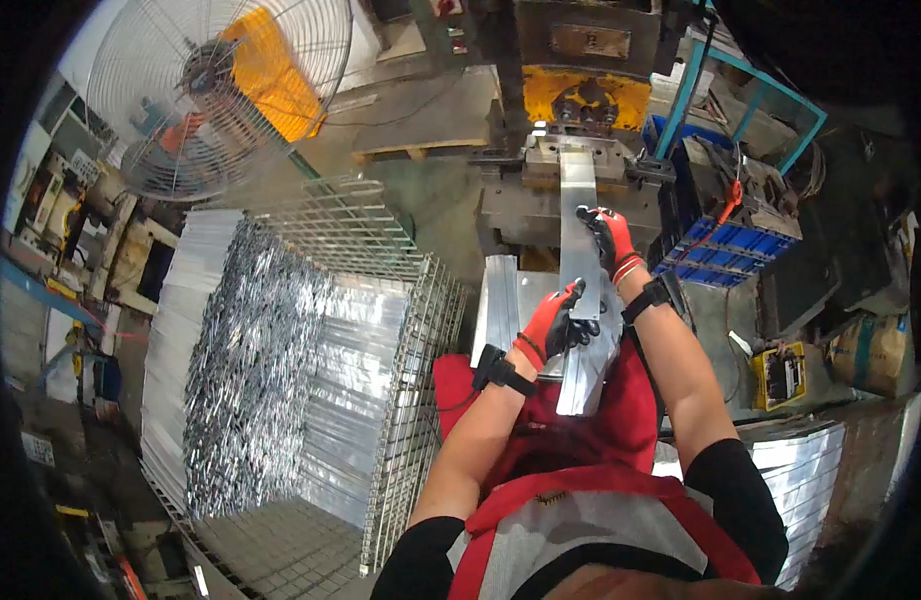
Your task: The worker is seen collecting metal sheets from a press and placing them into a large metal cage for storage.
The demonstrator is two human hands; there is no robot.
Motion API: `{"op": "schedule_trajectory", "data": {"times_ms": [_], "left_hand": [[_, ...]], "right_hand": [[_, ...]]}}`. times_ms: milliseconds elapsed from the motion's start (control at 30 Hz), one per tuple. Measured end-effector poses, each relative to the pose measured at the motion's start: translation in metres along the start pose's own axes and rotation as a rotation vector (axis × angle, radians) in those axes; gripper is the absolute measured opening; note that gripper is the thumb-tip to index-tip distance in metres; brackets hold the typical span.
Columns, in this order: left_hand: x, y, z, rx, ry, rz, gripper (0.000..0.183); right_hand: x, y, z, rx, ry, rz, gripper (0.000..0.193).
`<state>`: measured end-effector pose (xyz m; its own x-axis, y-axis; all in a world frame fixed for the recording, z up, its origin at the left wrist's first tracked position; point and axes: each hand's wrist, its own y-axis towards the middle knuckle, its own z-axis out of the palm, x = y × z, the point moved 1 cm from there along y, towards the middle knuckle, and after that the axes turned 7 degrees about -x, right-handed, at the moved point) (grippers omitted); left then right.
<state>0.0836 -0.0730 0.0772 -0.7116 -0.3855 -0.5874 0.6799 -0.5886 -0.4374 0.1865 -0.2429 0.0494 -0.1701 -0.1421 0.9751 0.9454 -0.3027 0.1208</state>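
A long, flat metal strip (578, 240) points away from me, its far end resting on the die (616, 160) of a press. My right hand (613, 240), in a red and black glove, grips the strip's right edge about midway. Near the strip's close end, my left hand (555, 320) wears a matching glove and is closed around its left edge. Beneath my hands, more metal strips (579, 388) lie over a red cloth on my lap. Another bright strip (502, 300) lies just left of them on a small support. The fingertips under the strip are partly hidden.
At my left stands a wire mesh cage (406, 400) stacked with many metal strips (271, 360). A large caged fan (216, 80) is behind it. Right of the press are blue crates (726, 245) and a teal frame (751, 70). A yellow box (781, 375) sits farther right.
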Motion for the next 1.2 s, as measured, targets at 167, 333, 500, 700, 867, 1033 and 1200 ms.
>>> {"op": "schedule_trajectory", "data": {"times_ms": [167,333,500,700,867,1033,1200], "left_hand": [[0.009,-0.031,-0.004,0.028,0.211,-0.009,0.025],[0.045,-0.054,-0.043,-0.104,0.497,0.292,0.021],[0.087,-0.062,-0.088,-0.389,0.931,0.358,0.024],[0.076,-0.067,-0.088,-0.503,0.897,0.356,0.02],[0.054,-0.076,-0.109,-0.646,1.04,0.261,0.02],[0.053,-0.057,-0.137,-0.68,1.103,0.232,0.028],[0.049,-0.05,-0.128,-0.932,1.87,0.507,0.032]], "right_hand": [[0.009,-0.045,-0.013,-0.048,0.098,-0.019,0.026],[-0.016,-0.136,-0.023,0.015,0.06,0.312,0.05],[-0.024,-0.182,-0.007,0.242,-0.254,0.308,0.039],[-0.094,-0.172,-0.069,0.019,-0.236,0.324,0.033],[0.008,-0.187,-0.063,-0.181,-0.679,-0.09,0.029],[-0.002,-0.205,-0.102,-0.252,-0.891,-0.264,0.029],[-0.006,-0.216,-0.108,-0.336,-0.817,-0.269,0.032]]}}
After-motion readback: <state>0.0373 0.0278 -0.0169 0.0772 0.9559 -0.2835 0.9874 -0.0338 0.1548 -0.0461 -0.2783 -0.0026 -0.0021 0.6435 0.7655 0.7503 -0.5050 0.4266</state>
